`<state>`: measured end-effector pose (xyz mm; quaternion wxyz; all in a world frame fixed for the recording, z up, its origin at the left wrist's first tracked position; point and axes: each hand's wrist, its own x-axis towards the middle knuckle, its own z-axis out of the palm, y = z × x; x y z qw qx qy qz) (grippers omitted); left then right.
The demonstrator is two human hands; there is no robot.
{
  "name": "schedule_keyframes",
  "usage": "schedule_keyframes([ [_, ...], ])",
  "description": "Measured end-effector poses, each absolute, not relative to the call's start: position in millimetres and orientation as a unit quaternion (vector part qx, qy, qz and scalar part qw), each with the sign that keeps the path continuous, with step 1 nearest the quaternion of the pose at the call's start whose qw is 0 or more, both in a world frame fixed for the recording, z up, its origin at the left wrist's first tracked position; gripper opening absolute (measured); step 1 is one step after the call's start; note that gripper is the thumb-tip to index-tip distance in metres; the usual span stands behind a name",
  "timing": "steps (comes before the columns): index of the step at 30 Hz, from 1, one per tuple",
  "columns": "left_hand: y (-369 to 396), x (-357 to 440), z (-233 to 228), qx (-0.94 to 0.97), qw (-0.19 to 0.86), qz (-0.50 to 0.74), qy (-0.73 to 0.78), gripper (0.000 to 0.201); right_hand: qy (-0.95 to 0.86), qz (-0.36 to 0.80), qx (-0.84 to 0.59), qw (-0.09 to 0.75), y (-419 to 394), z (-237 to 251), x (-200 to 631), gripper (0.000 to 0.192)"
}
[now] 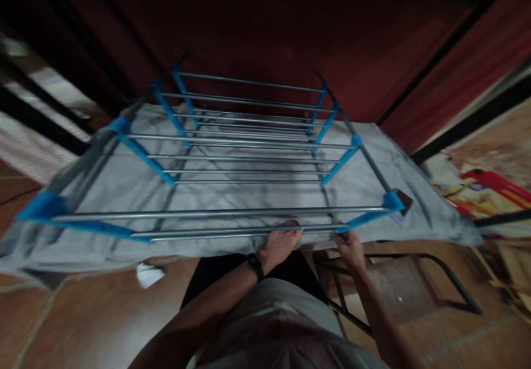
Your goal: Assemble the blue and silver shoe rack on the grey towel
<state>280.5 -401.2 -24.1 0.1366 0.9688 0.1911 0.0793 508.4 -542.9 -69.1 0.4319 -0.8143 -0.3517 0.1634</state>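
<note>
At the near edge of the rack (249,159), my fingers (290,232) curl up around the closest steel rods, the left hand (279,247) gripping near the middle and the right hand (350,247) closing on the rod just beside the blue corner joint (392,200). Both grip from below, which seems to me the way to steady the frame where it is lightest and most apt to wobble. A dark watch (255,265) sits on my left wrist. The rack stands level in front of me, its tiers of rods running crosswise between blue side pieces, set upon a grey cloth (415,192) spread over the floor (83,313), probably to spare the tiles from the legs. Below my right arm stands a dark metal frame (415,280); I cannot tell what it belongs to. Coloured packaging (489,192) lies off to the right, well apart.
</note>
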Motion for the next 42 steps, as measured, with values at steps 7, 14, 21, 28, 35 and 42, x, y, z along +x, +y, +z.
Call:
schedule_keyframes([
  [7,-399,278,-21,0.970,0.100,0.121,0.184,0.023,-0.364,0.167,-0.842,0.363,-551,-75,524,0.052],
  [14,-401,278,-25,0.971,0.111,0.122,0.175,0.018,-0.357,0.174,-0.837,0.377,-551,-62,517,0.058],
  [21,-400,279,-31,0.970,0.130,0.112,0.175,0.015,-0.348,0.176,-0.848,0.359,-553,-72,527,0.060],
  [28,-399,277,-23,0.968,0.156,0.098,0.171,0.020,-0.338,0.160,-0.852,0.367,-549,-61,518,0.055],
  [35,-398,276,-16,0.970,0.138,0.095,0.179,0.019,-0.336,0.150,-0.852,0.373,-547,-57,513,0.051],
  [42,-400,275,-22,0.977,0.073,0.101,0.172,0.015,-0.341,0.157,-0.839,0.394,-547,-65,512,0.044],
])
